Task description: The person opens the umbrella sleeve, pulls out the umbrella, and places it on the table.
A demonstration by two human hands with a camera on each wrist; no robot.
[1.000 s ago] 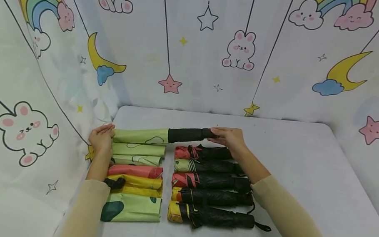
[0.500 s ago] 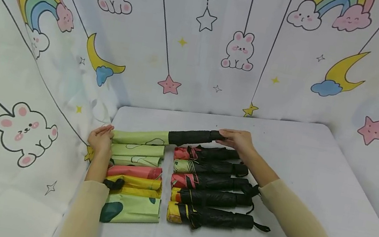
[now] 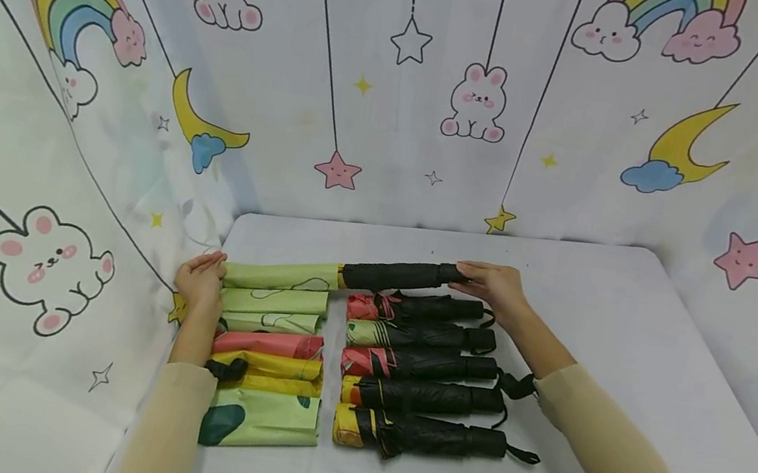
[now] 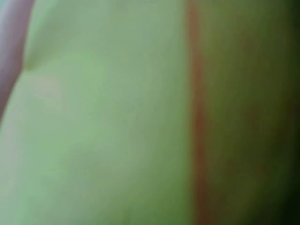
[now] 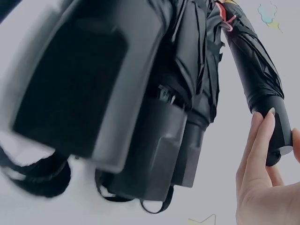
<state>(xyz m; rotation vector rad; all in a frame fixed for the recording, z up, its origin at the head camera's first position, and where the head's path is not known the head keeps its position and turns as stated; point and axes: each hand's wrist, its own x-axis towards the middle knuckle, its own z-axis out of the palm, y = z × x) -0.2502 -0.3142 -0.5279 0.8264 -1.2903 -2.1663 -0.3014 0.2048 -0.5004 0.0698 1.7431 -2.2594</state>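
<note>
At the back of the row, a folded umbrella (image 3: pixel 391 276) with black canopy lies partly inside a light green umbrella sleeve (image 3: pixel 280 277). My left hand (image 3: pixel 199 281) holds the sleeve's left end. My right hand (image 3: pixel 495 287) pinches the black handle at the other end. In the right wrist view, the fingers (image 5: pixel 255 154) and thumb sit on either side of that handle. A narrow yellow band of the umbrella shows at the sleeve's mouth. The left wrist view is filled by blurred green cloth (image 4: pixel 108 112) with a reddish line.
In front lie several folded umbrellas (image 3: pixel 420 436) in a column, black handles to the right. Left of them are several flat sleeves: green (image 3: pixel 270 424), yellow (image 3: pixel 280 365) and red (image 3: pixel 269 343). All lie on a white-covered table (image 3: pixel 624 314) against a printed curtain (image 3: pixel 399 122).
My right hand has moved right with the handle. More black canopy and a yellow band now show outside the sleeve. The left hand has stayed nearly still.
</note>
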